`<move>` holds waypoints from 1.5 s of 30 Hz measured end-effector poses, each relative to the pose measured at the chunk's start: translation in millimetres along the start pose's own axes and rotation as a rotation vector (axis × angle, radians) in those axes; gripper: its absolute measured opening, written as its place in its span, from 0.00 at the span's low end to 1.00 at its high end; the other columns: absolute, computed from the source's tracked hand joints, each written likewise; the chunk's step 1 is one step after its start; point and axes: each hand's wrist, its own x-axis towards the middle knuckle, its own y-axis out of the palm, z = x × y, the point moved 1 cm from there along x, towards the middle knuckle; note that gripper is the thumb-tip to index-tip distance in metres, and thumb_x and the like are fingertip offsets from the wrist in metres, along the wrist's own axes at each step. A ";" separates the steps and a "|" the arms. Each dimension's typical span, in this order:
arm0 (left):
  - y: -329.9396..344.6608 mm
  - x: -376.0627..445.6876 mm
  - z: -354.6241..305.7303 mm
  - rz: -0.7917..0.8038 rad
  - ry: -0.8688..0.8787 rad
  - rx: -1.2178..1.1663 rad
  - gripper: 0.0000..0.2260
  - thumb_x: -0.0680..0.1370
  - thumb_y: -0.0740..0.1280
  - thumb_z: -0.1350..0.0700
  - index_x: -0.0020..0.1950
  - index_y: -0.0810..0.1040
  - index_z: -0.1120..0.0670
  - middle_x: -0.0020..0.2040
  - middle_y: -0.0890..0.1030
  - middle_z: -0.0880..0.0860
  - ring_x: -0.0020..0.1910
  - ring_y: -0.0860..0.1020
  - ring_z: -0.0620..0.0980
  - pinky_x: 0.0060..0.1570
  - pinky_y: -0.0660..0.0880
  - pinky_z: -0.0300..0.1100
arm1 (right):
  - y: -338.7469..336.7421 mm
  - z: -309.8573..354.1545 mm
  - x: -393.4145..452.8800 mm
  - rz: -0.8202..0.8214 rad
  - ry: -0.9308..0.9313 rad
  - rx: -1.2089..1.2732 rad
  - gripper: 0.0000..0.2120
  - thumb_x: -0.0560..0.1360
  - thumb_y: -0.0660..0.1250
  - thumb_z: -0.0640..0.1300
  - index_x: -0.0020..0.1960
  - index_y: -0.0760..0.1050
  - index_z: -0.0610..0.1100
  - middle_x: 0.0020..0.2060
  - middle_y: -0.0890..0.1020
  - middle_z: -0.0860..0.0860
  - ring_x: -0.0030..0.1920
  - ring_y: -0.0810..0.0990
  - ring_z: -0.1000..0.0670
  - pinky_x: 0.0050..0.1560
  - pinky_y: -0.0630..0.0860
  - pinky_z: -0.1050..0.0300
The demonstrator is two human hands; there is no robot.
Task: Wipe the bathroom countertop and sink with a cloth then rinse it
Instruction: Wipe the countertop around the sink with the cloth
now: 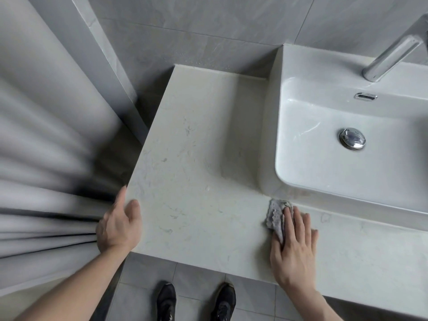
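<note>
A pale marbled countertop (pixel 196 158) fills the middle of the view. A white rectangular sink (pixel 324 163) stands on it at the right, with a chrome drain plug (pixel 352 138) in its basin. A small grey cloth (pixel 276 216) lies flat on the counter just in front of the sink's near left corner. My right hand (pixel 295 246) presses on the cloth with straight fingers. My left hand (pixel 119 225) rests on the counter's near left corner, thumb on top and fingers over the left edge.
A chrome faucet (pixel 391 54) reaches over the sink from the upper right. A grey shower curtain (pixel 46 158) hangs close to the counter's left edge. Grey wall tiles (pixel 196 31) stand behind. Two black shoes (pixel 195 300) stand on the tiled floor below.
</note>
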 end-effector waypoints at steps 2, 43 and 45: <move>0.2 0.7 0.1 -0.001 0.007 0.005 0.22 0.82 0.56 0.42 0.77 0.60 0.37 0.58 0.82 0.64 0.54 0.78 0.69 0.55 0.73 0.58 | 9.9 21.4 3.1 -0.021 0.073 0.016 0.36 0.76 0.53 0.55 0.83 0.57 0.46 0.83 0.56 0.48 0.83 0.48 0.43 0.80 0.50 0.34; -8.4 34.5 35.6 0.273 -0.162 -0.733 0.18 0.75 0.59 0.47 0.58 0.84 0.41 0.60 0.84 0.47 0.61 0.80 0.53 0.64 0.73 0.49 | 103.8 273.1 -9.0 0.115 -0.269 0.058 0.37 0.78 0.57 0.52 0.84 0.53 0.46 0.84 0.51 0.48 0.83 0.42 0.43 0.82 0.44 0.38; -0.5 49.0 50.2 0.365 -0.188 -0.881 0.14 0.78 0.62 0.56 0.47 0.86 0.45 0.56 0.86 0.51 0.57 0.82 0.51 0.66 0.74 0.50 | 114.6 299.4 -26.5 0.154 -0.368 0.051 0.36 0.79 0.57 0.53 0.84 0.50 0.47 0.84 0.49 0.49 0.83 0.39 0.44 0.82 0.42 0.38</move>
